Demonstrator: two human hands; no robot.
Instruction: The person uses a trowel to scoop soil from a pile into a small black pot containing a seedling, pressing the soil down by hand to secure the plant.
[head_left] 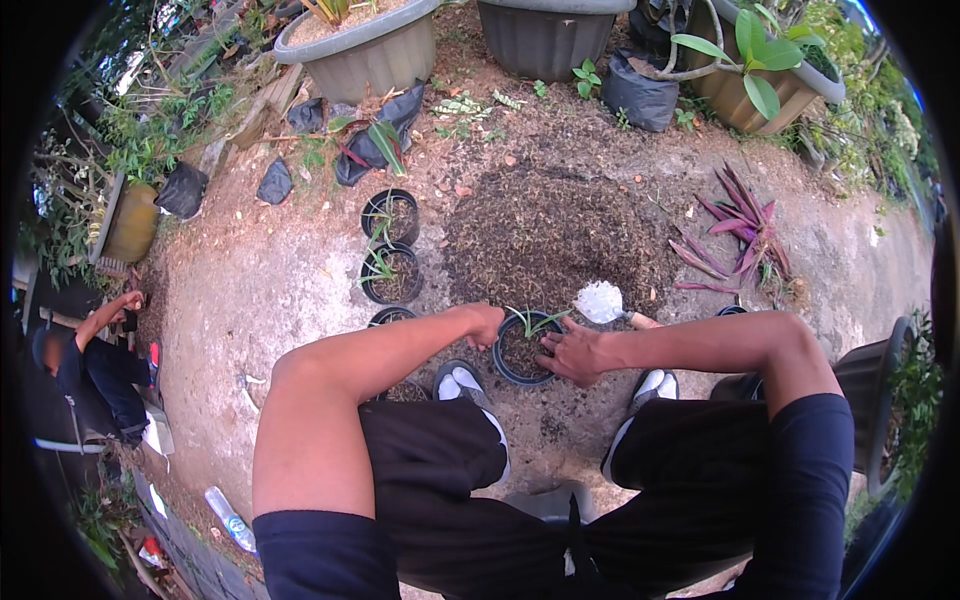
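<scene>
Between my feet stands a small black plant pot (524, 381) filled with dark soil, with a small green spiky plant (531, 323) in it. My left hand (485, 325) is closed at the pot's left rim, its fingers curled down against the edge. Over the right side of the same pot, my right hand (574, 353) has its fingers spread, the tips touching the soil and the rim. A hand trowel (600, 302) with a pale, scuffed blade and wooden handle lies just beyond my right hand, on the edge of a dark soil heap (555, 235).
Left of the heap, potted plants (392, 274) stand in a row, partly behind my left arm. Uprooted purple plants (745, 225) lie right. Large planters (365, 50) line the back. A plastic bottle (231, 519) lies lower left; another person (95, 350) sits at far left.
</scene>
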